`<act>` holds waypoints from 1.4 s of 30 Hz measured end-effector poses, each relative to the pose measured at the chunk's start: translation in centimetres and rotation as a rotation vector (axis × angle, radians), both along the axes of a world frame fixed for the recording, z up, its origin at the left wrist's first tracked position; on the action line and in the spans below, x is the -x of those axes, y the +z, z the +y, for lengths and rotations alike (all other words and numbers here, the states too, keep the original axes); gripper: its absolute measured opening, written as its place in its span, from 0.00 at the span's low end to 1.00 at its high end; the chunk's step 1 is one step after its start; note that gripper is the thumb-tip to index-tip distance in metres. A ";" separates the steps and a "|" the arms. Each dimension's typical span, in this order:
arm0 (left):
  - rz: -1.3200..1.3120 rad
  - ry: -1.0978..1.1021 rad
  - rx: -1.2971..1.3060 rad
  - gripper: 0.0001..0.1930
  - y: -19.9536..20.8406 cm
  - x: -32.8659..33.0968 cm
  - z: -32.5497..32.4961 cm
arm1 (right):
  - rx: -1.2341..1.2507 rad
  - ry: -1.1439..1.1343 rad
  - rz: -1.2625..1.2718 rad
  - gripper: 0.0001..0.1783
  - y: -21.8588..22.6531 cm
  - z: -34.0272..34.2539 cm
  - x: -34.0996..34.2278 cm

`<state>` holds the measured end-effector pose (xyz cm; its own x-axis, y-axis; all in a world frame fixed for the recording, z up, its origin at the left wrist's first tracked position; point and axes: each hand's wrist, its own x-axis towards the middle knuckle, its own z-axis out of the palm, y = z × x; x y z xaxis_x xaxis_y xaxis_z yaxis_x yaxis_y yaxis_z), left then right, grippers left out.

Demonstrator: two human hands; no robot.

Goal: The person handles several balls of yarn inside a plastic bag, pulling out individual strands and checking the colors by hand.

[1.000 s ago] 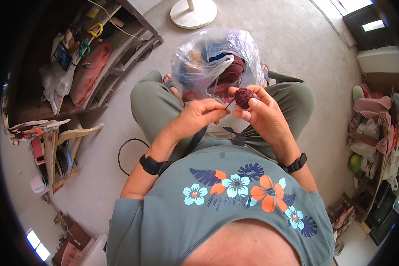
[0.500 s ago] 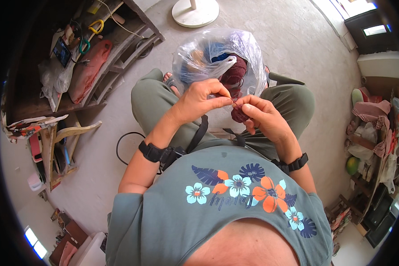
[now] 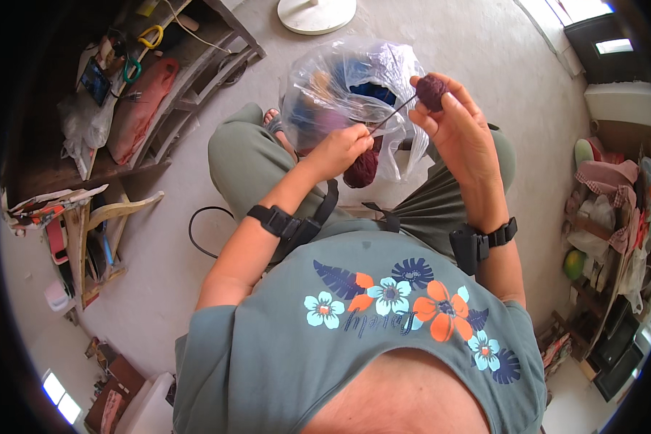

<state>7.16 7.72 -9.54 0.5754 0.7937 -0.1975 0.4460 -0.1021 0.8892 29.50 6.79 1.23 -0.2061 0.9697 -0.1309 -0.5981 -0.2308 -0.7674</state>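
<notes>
Far left of the left fingers, a wooden shelf holds a puffy pink bag. Next comes the left hand, with its fingers pressed together on a thin, dark red string of yarn. A big, dark red bundle of yarn sits just below these fingers; I can't tell if they touch it. A see-through plastic bag sits past the left fingers on the floor, with something blue in it. The string runs tight from the left fingers, up and to the right, to a little dark red ball. The fingers of the right hand hold this ball up between them, near the bag. Far right of those fingers is a pile of cloths.
</notes>
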 end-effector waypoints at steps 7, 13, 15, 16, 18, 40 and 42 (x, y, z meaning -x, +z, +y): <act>-0.305 0.145 0.266 0.13 -1.4 0.7 1.6 | -0.148 -0.050 0.025 0.19 0.8 0.0 -0.8; -0.240 0.070 0.367 0.13 0.2 0.9 1.3 | -0.242 -0.066 0.001 0.20 1.1 0.5 -2.2; -0.290 -0.043 0.442 0.15 -1.3 1.3 1.3 | -0.240 -0.044 -0.045 0.21 0.6 0.8 -2.7; -0.287 -0.042 0.449 0.15 -2.2 1.6 1.2 | -0.233 -0.046 -0.042 0.21 0.1 1.1 -3.2; -0.122 -0.339 0.425 0.17 -3.6 1.8 1.0 | -0.227 0.055 -0.118 0.20 -1.4 1.9 -4.4; 0.873 -0.636 -1.366 0.23 -38.2 -15.5 -6.0 | 0.170 -0.333 -0.124 0.32 -6.6 3.5 -11.1; 0.493 -0.471 -0.908 0.24 -34.9 -17.0 -5.1 | 0.248 -0.418 -0.019 0.34 -6.6 3.4 -11.3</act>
